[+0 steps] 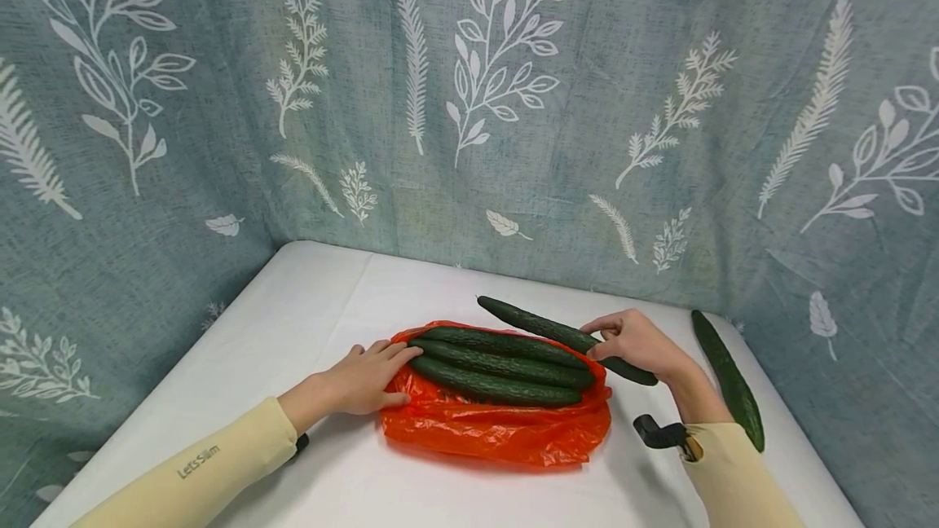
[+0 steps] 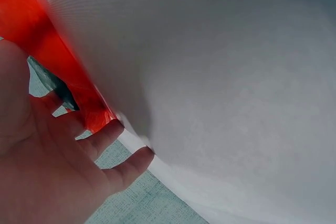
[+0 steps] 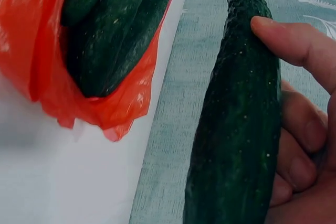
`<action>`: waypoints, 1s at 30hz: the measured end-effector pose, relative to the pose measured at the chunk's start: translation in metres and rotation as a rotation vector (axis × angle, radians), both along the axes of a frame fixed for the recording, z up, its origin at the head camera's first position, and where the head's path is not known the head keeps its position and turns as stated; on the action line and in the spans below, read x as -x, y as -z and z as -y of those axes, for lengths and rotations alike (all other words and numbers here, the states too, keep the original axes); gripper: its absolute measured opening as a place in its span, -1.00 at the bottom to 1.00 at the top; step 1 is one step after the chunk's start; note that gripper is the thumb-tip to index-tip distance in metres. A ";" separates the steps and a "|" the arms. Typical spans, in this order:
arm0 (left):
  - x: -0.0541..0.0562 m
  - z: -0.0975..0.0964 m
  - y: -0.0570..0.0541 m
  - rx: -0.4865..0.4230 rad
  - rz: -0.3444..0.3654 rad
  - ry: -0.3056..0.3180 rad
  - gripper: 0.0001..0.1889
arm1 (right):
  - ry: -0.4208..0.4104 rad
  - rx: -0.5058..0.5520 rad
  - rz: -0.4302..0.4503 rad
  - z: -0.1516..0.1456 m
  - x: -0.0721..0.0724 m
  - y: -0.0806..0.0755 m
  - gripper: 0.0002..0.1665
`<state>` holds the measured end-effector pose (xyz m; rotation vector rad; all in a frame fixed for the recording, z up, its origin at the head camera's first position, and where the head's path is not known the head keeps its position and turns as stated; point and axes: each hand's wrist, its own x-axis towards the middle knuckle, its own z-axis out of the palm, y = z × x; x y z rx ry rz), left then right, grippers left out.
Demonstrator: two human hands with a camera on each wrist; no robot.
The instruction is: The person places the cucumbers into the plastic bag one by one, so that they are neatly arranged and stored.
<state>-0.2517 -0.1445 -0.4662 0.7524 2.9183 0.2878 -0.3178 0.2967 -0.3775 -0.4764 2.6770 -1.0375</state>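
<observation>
My right hand (image 1: 640, 342) grips a long dark green cucumber (image 1: 530, 320) behind the right end of a red plastic bag (image 1: 499, 438). In the right wrist view the thumb and fingers lie along the side of this bumpy cucumber (image 3: 236, 103), which is apart from the bag. Three cucumbers (image 1: 506, 365) lie side by side in the bag's open mouth. At the bag's left end my left hand (image 1: 367, 380) rests with fingers spread, touching the bag's edge and the tip of a cucumber. Some of its fingertips meet the white tabletop in the left wrist view.
Another cucumber (image 1: 729, 381) lies alone near the right edge of the white table (image 1: 308, 308), beside my right forearm. Blue-green curtains (image 1: 440, 210) with white leaf patterns stand behind the table and along both sides.
</observation>
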 end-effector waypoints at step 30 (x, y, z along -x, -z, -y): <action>0.000 -0.001 -0.002 -0.012 0.003 0.005 -0.17 | -0.169 -0.008 0.040 0.040 0.020 0.021 -0.53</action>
